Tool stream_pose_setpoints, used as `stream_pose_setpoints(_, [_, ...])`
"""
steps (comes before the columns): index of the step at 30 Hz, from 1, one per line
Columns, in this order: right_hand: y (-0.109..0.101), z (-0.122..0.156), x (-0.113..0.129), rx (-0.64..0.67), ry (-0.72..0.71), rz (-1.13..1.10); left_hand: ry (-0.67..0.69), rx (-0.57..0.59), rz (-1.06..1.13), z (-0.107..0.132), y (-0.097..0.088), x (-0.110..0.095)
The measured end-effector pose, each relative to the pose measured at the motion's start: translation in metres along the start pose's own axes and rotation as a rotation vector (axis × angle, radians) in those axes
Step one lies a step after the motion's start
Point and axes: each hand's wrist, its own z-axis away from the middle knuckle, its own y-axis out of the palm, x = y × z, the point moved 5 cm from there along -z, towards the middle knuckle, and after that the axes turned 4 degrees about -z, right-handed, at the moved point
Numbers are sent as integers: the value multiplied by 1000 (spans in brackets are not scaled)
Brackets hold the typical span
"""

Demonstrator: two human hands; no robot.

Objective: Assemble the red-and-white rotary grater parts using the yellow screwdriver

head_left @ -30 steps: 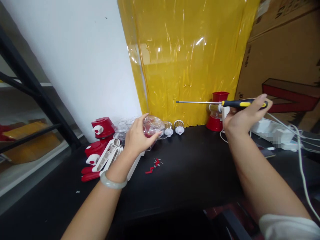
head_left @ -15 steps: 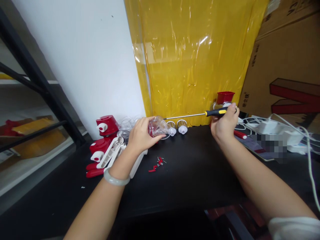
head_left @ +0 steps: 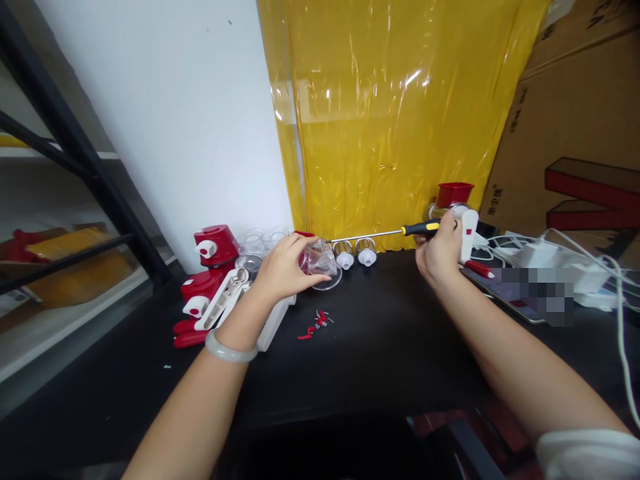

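My left hand (head_left: 280,270) is closed around a clear plastic cup-shaped part (head_left: 320,259), tilted on its side. A screwdriver (head_left: 424,228) with a black-and-yellow handle is in my right hand (head_left: 440,257). Its long shaft points left, and the tip is at the far side of the clear part; I cannot tell whether they touch. Just right of the clear part stand two metal grater drums (head_left: 367,252) with white ends. Small red pieces and screws (head_left: 320,320) lie loose on the black table (head_left: 380,347) in front.
Red plastic housings (head_left: 216,245) with white knobs and white crank arms (head_left: 223,300) sit at left. A red hopper (head_left: 455,194) stands behind my right hand. White cables and adapters (head_left: 540,257) and a tablet-like device (head_left: 505,300) lie at right, before a cardboard box (head_left: 575,133).
My right hand with the screwdriver has shifted slightly left, and a white handle piece now shows behind it. The clear part has tilted a little in my left hand. The view has shifted slightly.
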Motion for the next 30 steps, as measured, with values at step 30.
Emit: stream_pose_setpoints(30, [-6, 6, -26, 47, 102, 104, 36, 207, -64, 3, 11, 6])
